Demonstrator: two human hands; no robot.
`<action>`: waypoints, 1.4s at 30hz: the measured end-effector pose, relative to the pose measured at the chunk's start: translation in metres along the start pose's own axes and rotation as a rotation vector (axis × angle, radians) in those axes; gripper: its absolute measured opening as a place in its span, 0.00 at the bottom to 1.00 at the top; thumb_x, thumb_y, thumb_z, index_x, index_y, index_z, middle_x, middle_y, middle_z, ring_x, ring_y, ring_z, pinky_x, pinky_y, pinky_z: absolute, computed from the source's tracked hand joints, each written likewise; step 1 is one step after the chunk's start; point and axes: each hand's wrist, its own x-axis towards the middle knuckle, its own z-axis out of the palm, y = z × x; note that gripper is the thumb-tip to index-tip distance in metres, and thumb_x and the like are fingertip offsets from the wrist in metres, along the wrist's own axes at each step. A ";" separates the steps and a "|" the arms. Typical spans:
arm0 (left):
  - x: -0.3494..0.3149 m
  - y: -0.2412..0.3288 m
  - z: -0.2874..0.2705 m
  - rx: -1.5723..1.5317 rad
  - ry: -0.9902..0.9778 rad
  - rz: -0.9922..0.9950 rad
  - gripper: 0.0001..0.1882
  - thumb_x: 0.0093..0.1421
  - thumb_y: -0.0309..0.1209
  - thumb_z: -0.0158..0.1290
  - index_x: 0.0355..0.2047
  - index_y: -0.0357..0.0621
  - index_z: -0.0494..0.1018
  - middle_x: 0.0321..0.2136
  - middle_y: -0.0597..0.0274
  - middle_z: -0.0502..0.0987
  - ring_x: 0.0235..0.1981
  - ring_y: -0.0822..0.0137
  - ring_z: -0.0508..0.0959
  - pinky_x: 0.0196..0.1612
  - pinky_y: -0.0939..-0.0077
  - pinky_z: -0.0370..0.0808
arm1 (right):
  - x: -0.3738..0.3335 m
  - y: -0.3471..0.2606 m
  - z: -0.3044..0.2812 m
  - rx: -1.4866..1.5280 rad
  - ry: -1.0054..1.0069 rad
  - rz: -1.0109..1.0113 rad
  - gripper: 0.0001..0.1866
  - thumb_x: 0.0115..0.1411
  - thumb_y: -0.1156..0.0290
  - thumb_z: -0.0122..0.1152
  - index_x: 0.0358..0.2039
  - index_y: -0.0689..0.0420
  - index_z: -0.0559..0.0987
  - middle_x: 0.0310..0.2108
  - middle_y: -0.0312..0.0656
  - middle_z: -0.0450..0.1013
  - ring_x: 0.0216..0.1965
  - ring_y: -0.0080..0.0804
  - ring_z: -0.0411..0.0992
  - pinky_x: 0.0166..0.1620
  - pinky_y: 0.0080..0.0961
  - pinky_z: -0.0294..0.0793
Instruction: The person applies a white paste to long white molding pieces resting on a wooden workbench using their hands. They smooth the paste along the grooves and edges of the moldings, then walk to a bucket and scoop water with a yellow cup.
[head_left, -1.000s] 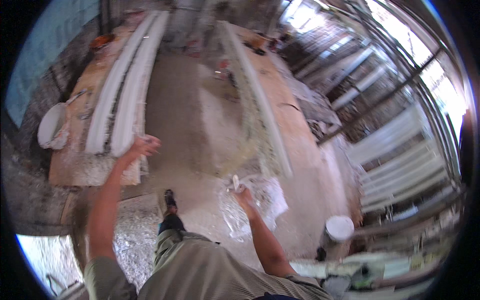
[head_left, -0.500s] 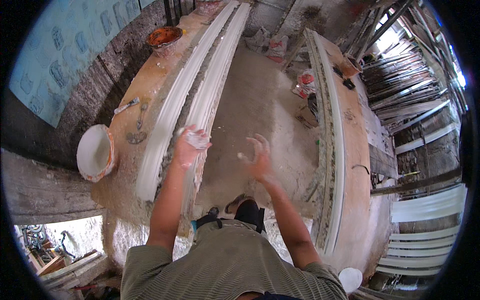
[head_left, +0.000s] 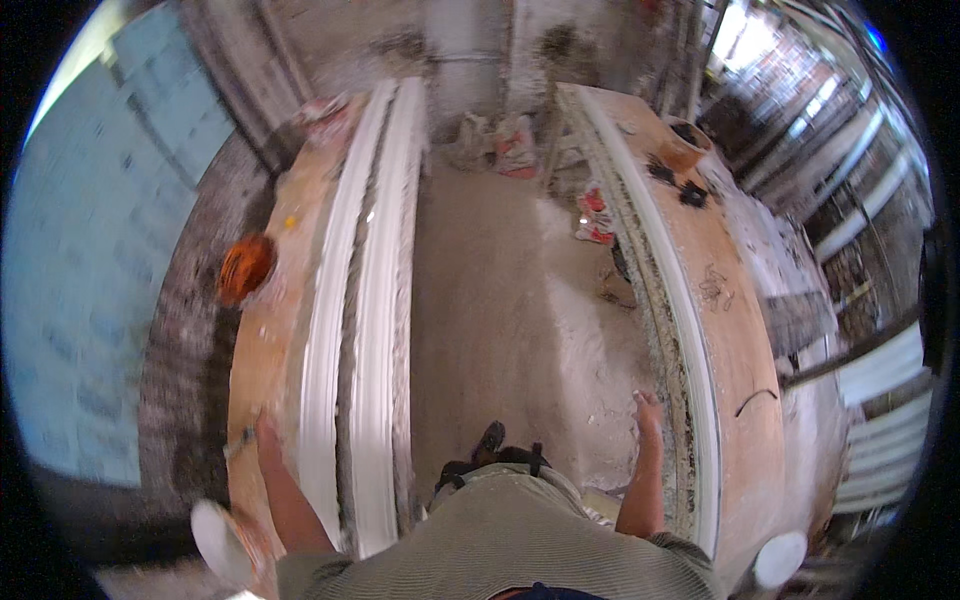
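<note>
My left hand is over the left bench, beside a small brush or scraper lying on the board. Whether it touches that tool I cannot tell, as the fingers are narrow and blurred. Two long white plaster mouldings, the outer and the inner, run along this bench to the right of the hand. My right hand hangs by the inner edge of the right bench, white smears on its fingertips, its grip unclear. Close beside it is another long white moulding.
An orange-lined bucket and a white bucket stand at the left bench. On the right bench are a bowl, dark pieces and a thin curved strip. Sacks lie at the aisle's far end.
My view has turned left and moved along the aisle. Both hands have dropped and spread apart, the left away from the inner moulding, the right toward the right bench.
</note>
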 end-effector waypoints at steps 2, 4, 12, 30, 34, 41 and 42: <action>0.028 0.019 -0.006 0.081 0.151 0.071 0.42 0.49 0.54 0.57 0.59 0.43 0.61 0.56 0.53 0.64 0.56 0.53 0.64 0.56 0.51 0.59 | 0.021 -0.026 0.016 -0.093 0.007 -0.040 0.23 0.54 0.60 0.62 0.47 0.60 0.75 0.47 0.46 0.72 0.46 0.38 0.71 0.44 0.34 0.71; 0.057 0.031 0.006 0.317 0.414 0.218 0.44 0.47 0.52 0.61 0.58 0.37 0.61 0.56 0.46 0.65 0.54 0.48 0.66 0.57 0.56 0.62 | 0.054 -0.066 0.024 -0.203 0.037 -0.099 0.23 0.52 0.60 0.64 0.45 0.61 0.77 0.46 0.47 0.73 0.45 0.39 0.72 0.44 0.33 0.71; 0.075 0.093 0.291 0.422 0.721 0.900 0.29 0.55 0.32 0.58 0.54 0.32 0.62 0.50 0.45 0.68 0.53 0.49 0.68 0.56 0.58 0.64 | 0.176 -0.174 0.088 -0.281 0.291 -0.042 0.21 0.50 0.60 0.66 0.43 0.56 0.79 0.39 0.53 0.76 0.44 0.43 0.73 0.48 0.34 0.70; 0.127 0.397 1.034 0.322 -0.560 1.160 0.18 0.58 0.26 0.52 0.47 0.36 0.63 0.44 0.54 0.68 0.49 0.59 0.66 0.57 0.64 0.59 | 0.552 -0.470 0.202 0.159 0.431 -0.019 0.20 0.55 0.59 0.61 0.44 0.58 0.77 0.36 0.48 0.76 0.38 0.33 0.73 0.44 0.29 0.70; 0.169 0.394 1.118 0.472 -0.518 1.102 0.18 0.58 0.27 0.53 0.47 0.37 0.63 0.45 0.55 0.68 0.48 0.59 0.67 0.56 0.64 0.61 | 0.682 -0.535 0.227 0.184 0.410 -0.135 0.15 0.58 0.65 0.60 0.44 0.57 0.77 0.42 0.42 0.75 0.39 0.32 0.73 0.38 0.26 0.73; 0.235 0.390 1.192 0.411 -0.489 0.757 0.19 0.56 0.24 0.53 0.48 0.42 0.64 0.46 0.58 0.68 0.50 0.62 0.68 0.53 0.64 0.66 | 0.995 -0.605 0.255 -0.030 0.369 -0.560 0.24 0.52 0.67 0.64 0.51 0.55 0.72 0.46 0.47 0.73 0.44 0.40 0.73 0.47 0.33 0.71; 0.232 0.401 1.202 0.367 -0.455 0.740 0.19 0.56 0.23 0.52 0.48 0.43 0.65 0.47 0.59 0.68 0.50 0.62 0.68 0.53 0.65 0.67 | 1.026 -0.621 0.263 -0.090 0.270 -0.501 0.30 0.51 0.66 0.65 0.55 0.55 0.68 0.49 0.47 0.71 0.47 0.41 0.71 0.49 0.34 0.69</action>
